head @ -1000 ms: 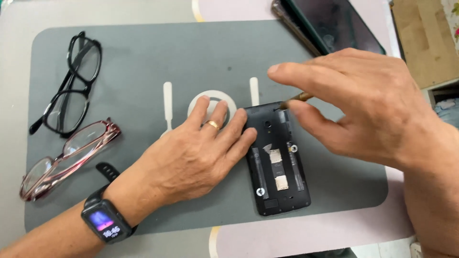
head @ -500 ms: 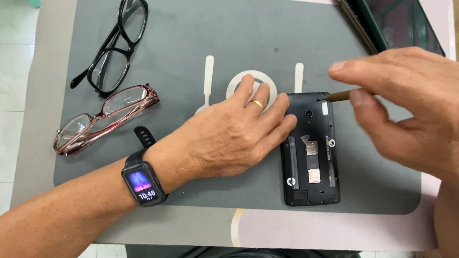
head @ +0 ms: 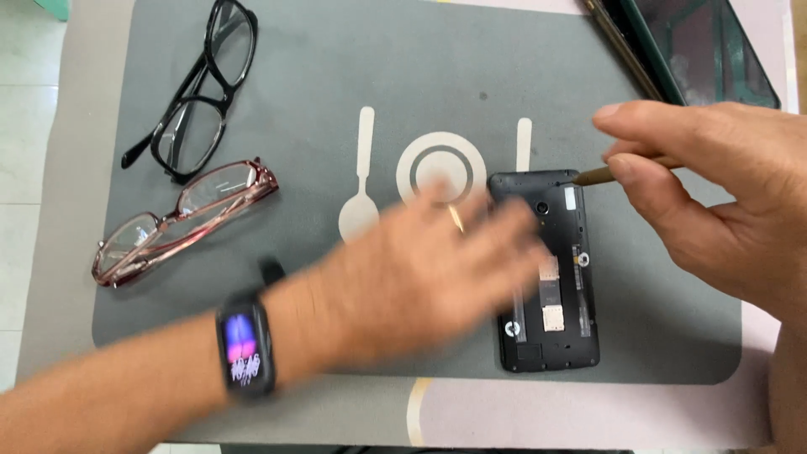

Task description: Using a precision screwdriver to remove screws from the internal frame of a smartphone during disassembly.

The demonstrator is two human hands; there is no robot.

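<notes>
Phone (head: 555,277) under blurred left hand (head: 420,277) fingers; right hand (head: 714,193) pinches tool (head: 601,175) at top edge

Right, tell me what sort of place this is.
Probably a small phone-repair bench: a grey work mat covers the table, an opened phone lies on it, and the right hand holds a thin tool.

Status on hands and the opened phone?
Left hand blurred, over phone. Right hand pinches thin tool, tip at phone's top edge. Two pairs of glasses lie apart, left.

A grey mat (head: 336,76) covers a pale table (head: 76,126) (white tiled floor (head: 21,168) at the left edge), evenly lit
</notes>
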